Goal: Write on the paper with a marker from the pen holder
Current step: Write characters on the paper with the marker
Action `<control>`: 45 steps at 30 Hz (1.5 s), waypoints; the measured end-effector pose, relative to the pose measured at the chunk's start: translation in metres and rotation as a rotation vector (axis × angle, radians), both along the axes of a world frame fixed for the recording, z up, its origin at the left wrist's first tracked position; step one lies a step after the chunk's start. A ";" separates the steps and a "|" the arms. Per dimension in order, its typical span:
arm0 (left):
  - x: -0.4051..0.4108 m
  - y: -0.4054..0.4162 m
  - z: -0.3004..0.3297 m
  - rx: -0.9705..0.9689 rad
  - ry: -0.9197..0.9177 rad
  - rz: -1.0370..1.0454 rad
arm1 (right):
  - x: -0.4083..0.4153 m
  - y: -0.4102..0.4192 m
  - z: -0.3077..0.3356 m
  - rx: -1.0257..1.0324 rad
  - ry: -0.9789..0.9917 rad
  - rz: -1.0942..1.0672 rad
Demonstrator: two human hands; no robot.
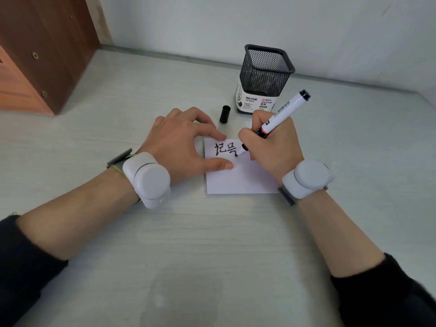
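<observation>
A small white paper (pixel 238 180) lies on the pale table (pixel 212 244), with black characters written along its top. My right hand (pixel 273 147) grips a white marker (pixel 283 114) with a black end, its tip touching the paper just right of the characters. My left hand (pixel 184 142) rests flat on the table, forefinger and thumb pressing the paper's left edge. The marker's black cap (pixel 225 114) stands on the table behind the paper. A black mesh pen holder (pixel 264 76) stands further back, and I see nothing inside it.
A brown wooden cabinet (pixel 40 50) stands at the back left. A white wall (pixel 259 24) closes off the table's far edge. Both wrists wear white round devices on straps.
</observation>
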State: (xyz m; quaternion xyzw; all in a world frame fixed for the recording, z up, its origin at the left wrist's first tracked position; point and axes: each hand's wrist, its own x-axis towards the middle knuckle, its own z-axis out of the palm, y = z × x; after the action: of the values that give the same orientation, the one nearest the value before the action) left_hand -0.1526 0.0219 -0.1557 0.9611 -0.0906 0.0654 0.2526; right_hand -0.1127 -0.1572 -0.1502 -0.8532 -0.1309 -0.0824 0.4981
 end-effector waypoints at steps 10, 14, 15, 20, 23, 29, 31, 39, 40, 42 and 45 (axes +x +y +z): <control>0.000 0.003 -0.001 -0.001 0.002 -0.009 | 0.005 -0.015 0.001 0.079 0.055 -0.030; 0.001 0.005 -0.001 -0.008 -0.008 -0.013 | 0.006 -0.017 0.002 0.085 0.080 -0.072; 0.001 0.005 -0.001 -0.011 -0.012 -0.014 | 0.005 -0.018 0.001 0.090 0.071 -0.076; 0.002 0.003 -0.002 -0.014 0.002 -0.008 | 0.005 -0.021 -0.004 0.116 0.029 -0.040; 0.003 0.004 -0.002 -0.016 0.002 -0.009 | 0.007 -0.021 -0.005 0.114 0.020 -0.020; 0.001 0.002 0.000 -0.023 0.004 -0.009 | 0.005 -0.019 -0.005 0.081 -0.012 -0.004; 0.001 0.001 0.001 -0.026 0.007 -0.006 | 0.005 -0.019 -0.004 0.079 -0.005 0.000; 0.000 0.001 0.002 -0.033 0.013 -0.002 | 0.004 -0.018 -0.005 0.028 -0.003 -0.010; 0.000 0.001 0.002 -0.032 0.012 -0.003 | 0.004 -0.018 -0.005 0.024 0.001 -0.012; 0.000 0.001 0.002 -0.034 0.013 -0.004 | 0.005 -0.019 -0.005 0.023 0.020 -0.007; 0.000 0.001 0.002 -0.034 0.015 -0.001 | 0.006 -0.019 -0.006 0.046 0.035 0.004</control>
State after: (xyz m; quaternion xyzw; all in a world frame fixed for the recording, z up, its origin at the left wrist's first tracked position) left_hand -0.1523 0.0233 -0.1539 0.9571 -0.0883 0.0594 0.2695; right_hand -0.1069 -0.1763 -0.1559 -0.8427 -0.1217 -0.0695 0.5199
